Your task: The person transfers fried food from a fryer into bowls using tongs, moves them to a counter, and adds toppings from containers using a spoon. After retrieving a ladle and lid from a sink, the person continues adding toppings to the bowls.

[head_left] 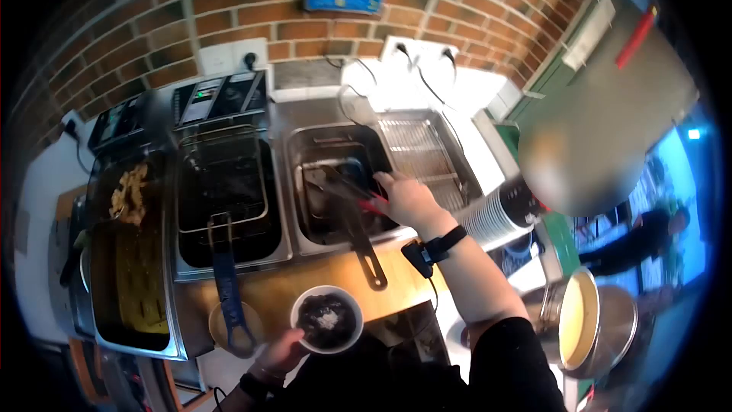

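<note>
My left hand [284,352] grips the rim of a white bowl [296,333] from its left side. Dark food fills the bowl, with a small pale heap in the middle. Over the third metal basin [385,221], my right hand [408,200] is closed round a red-handled utensil [372,204]. Its greyish end reaches left into the basin; blur hides its exact kind. Beside it, a dark utensil with a slotted handle [367,255] leans out over the basin's front edge.
Left stand a fryer basket with a blue handle [225,286] and a basin of yellowish liquid [130,282] with fried pieces [130,192] above. Right are a wire rack [423,152], stacked cups [492,214], a metal pot [583,320] and, farther off, a person [640,240].
</note>
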The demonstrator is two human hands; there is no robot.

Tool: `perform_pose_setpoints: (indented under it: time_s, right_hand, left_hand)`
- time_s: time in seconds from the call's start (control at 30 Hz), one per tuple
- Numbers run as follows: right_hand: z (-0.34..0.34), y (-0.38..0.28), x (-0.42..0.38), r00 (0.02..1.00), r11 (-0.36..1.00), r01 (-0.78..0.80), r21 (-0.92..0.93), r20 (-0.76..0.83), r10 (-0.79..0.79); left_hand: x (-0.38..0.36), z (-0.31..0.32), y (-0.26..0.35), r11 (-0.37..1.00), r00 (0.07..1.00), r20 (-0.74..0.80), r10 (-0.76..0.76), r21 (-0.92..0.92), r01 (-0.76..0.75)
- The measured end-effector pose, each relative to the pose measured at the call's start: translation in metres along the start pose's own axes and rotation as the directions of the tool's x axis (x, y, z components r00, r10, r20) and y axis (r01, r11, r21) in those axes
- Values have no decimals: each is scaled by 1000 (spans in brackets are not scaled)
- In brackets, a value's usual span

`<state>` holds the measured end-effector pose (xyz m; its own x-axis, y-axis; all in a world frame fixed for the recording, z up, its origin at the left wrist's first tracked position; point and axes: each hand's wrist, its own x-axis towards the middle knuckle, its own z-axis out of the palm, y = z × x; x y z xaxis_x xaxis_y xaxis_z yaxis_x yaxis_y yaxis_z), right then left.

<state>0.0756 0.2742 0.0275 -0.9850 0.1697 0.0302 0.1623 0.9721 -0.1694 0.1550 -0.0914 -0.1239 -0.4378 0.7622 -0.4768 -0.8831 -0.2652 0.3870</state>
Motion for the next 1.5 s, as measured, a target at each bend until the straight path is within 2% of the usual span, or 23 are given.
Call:
perform_pose_setpoints:
  time_s: [0.03,0.07,0.1,0.2,0.23,0.3,0.33,0.4,0.43,0.53,0.63,0.7,0.77,0.83,0.9,0.93,1.03,1.1,1.17,1.2,1.33,1.47,1.5]
  right_hand:
    - [-4,4,-15,985,996,90,16,-149,-87]
    - [-22,-4,-37,990,991,50,126,-138,-33]
    - [-30,-2,-61,977,970,83,227,-209,-35]
    - [-26,-4,-137,942,907,111,407,-334,34]
    - [-21,-3,-165,957,851,86,518,-281,74]
    - [-5,-2,-222,985,741,-11,672,-122,125]
    - [-6,-4,-252,984,684,-148,714,35,176]
    - [37,2,-310,978,574,-178,799,79,194]
    - [47,2,-339,961,490,-267,830,192,199]
    - [89,0,-417,940,366,-310,878,224,258]
    - [115,-2,-494,866,207,-399,893,293,405]
    - [128,-8,-563,618,-358,-418,835,550,562]
    - [147,-19,-634,391,-618,-147,772,619,681]
    - [164,-30,-695,38,-564,20,825,563,825]
    - [175,-32,-751,-179,-485,425,764,596,783]
    - [165,-31,-763,-317,-391,465,794,562,764]
    - [169,-3,-793,-396,-268,492,828,487,779]
    - [169,9,-808,-316,-269,450,852,433,844]
    - [171,15,-814,-400,-239,378,894,391,829]
    - [172,13,-825,-405,-234,382,894,390,827]
    - [190,-7,-889,-597,-93,384,919,324,734]
    - [195,-25,-965,-721,30,431,902,324,613]
    - [195,-26,-981,-746,54,429,902,321,583]
  left_hand:
    - [1,-3,-2,998,998,-8,-61,11,61]
    - [2,2,-1,996,997,18,-77,50,76]
    - [3,3,0,975,996,5,-88,206,86]
    - [10,14,-5,984,993,89,-75,166,59]
    - [14,16,-4,965,984,150,-100,255,59]
    - [17,2,-17,990,973,181,-143,24,141]
    - [18,-2,-23,987,972,171,-161,42,156]
    - [17,14,-33,977,969,161,-189,129,169]
    - [18,21,-43,966,957,172,-232,156,206]
    - [23,34,-67,929,941,162,-296,276,245]
    - [27,61,-105,909,923,142,-358,279,310]
    - [30,73,-139,848,866,194,-461,385,365]
    - [32,84,-183,812,833,197,-517,420,405]
    - [30,100,-230,754,766,209,-608,454,474]
    - [28,116,-277,675,683,230,-693,540,503]
    - [27,120,-301,653,667,224,-711,563,507]
    - [22,138,-371,521,567,173,-805,662,539]
    - [12,155,-413,470,543,144,-827,706,529]
    - [10,160,-449,408,521,90,-849,739,537]
    - [8,162,-468,388,514,78,-854,755,529]
    - [0,170,-550,326,471,21,-882,750,576]
    - [-41,198,-631,347,497,79,-864,809,475]
    - [-43,192,-655,303,509,74,-858,872,384]
